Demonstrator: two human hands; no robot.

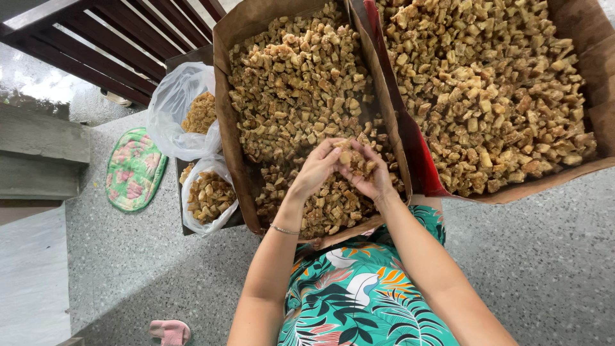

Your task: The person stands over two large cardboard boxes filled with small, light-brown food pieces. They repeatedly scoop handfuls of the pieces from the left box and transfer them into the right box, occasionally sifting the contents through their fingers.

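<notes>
Two cardboard boxes (234, 128) of fried golden chunks (295, 96) sit on the speckled floor (544, 256). Above the left box's near edge, left hand (315, 170) and right hand (368, 173) cup a heap of chunks together.

Two bags (192, 147) lie left of two boxes (237, 128).

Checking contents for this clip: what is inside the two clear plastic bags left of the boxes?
Both plastic bags hold golden-brown fried chunks like those in the cardboard box. The upper bag's lower part is clouded, and what the bags rest on is mostly covered.
</notes>
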